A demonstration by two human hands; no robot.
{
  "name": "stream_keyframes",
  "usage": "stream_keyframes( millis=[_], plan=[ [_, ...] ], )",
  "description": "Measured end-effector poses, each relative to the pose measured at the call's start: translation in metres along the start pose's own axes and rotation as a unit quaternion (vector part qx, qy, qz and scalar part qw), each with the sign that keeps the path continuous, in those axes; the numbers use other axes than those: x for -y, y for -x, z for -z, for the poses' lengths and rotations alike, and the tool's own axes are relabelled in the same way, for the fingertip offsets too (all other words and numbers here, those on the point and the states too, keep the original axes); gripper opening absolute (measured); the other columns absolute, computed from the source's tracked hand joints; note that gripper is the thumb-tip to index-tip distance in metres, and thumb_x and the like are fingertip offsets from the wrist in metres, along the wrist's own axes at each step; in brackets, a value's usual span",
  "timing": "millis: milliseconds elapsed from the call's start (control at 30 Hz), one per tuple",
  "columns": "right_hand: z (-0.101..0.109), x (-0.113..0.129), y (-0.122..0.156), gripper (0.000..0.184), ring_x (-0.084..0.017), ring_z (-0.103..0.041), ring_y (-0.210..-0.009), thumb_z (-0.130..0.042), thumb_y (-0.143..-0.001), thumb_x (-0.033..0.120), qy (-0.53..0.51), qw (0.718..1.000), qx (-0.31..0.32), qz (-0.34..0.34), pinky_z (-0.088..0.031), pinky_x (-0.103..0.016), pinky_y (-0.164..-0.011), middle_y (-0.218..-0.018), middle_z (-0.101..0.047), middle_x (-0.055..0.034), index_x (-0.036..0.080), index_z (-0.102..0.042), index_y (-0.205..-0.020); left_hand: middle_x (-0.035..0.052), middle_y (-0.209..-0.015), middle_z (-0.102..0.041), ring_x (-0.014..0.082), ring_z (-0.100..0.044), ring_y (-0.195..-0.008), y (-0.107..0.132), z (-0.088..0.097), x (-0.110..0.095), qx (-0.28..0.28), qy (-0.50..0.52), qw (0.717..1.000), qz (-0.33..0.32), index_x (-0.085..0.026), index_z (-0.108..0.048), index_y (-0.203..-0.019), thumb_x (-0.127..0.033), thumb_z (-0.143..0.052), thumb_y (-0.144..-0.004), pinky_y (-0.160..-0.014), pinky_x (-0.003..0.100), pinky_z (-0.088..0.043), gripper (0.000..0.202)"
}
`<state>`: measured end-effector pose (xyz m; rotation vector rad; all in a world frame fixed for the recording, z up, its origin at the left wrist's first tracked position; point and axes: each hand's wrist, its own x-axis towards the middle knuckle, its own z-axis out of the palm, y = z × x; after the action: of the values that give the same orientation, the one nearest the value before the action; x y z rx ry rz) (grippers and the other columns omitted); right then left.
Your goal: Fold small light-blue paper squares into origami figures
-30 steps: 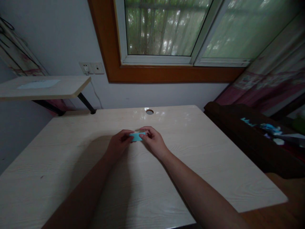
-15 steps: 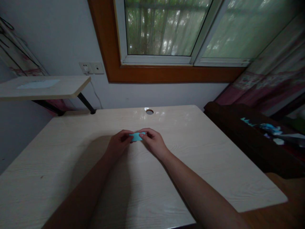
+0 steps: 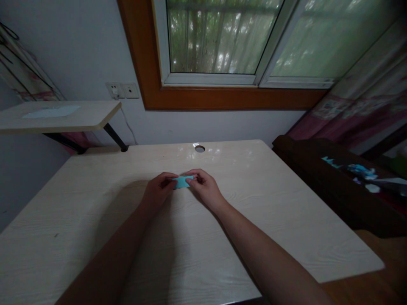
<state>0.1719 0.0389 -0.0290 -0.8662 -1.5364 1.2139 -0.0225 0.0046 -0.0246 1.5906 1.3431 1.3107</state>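
Note:
A small piece of light-blue paper (image 3: 182, 182) is held just above the pale wooden desk (image 3: 254, 186), near its middle. My left hand (image 3: 160, 186) pinches the paper's left end between thumb and fingers. On the other end, my right hand (image 3: 203, 184) grips it with the thumb in front and fingers behind. The paper looks narrow and roughly rectangular; whether it is folded I cannot make out. Fingertips hide both of its ends.
A raised shelf (image 3: 95, 120) on black legs stands at the back left. Behind the desk are a round cable hole (image 3: 200, 149), wall sockets (image 3: 122, 90) and a window. Blue pieces (image 3: 362, 171) lie on dark furniture (image 3: 305, 186) at the right.
Almost nothing differs. The right fingers have shifted very slightly at the paper's upper edge, and both hands keep their place.

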Motion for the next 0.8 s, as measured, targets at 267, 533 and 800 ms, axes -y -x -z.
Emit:
stream_keyframes(
  millis=[267,533,800],
  plan=[
    [-0.0011,0.0001,-0.0009,0.024,-0.014,-0.055,-0.070,-0.070,-0.080,0.033,-0.011,1.000,-0.006,0.000,-0.044,-0.027,-0.066,-0.078,-0.063,0.0007,0.023,-0.067,-0.102,0.0027,-0.088,-0.073,0.0165,-0.067,-0.078,0.0000,0.0007,0.0028,0.007,-0.018,1.000,-0.012,-0.022,-0.072,-0.097,-0.035,-0.066,-0.083,-0.071,0.027,-0.055,0.020],
    [-0.0001,0.0013,-0.0012,0.021,-0.017,-0.058,-0.073,-0.068,-0.081,0.036,0.014,1.000,0.000,0.001,-0.047,-0.030,-0.070,-0.084,-0.068,-0.0028,0.022,-0.071,-0.096,0.0033,-0.091,-0.074,0.0177,-0.067,-0.082,0.0004,0.0013,0.0008,0.008,-0.021,1.000,-0.016,-0.022,-0.073,-0.096,-0.034,-0.065,-0.083,-0.073,0.027,-0.054,0.019],
    [0.0006,-0.0005,-0.0008,0.019,-0.015,-0.057,-0.071,-0.069,-0.081,0.035,0.008,1.000,-0.002,0.000,-0.046,-0.029,-0.069,-0.081,-0.067,-0.0015,0.022,-0.072,-0.095,0.0026,-0.091,-0.074,0.0172,-0.068,-0.082,0.0010,0.0005,-0.0026,0.007,-0.016,1.000,-0.004,-0.022,-0.073,-0.096,-0.033,-0.066,-0.083,-0.074,0.027,-0.054,0.018]
  ],
)
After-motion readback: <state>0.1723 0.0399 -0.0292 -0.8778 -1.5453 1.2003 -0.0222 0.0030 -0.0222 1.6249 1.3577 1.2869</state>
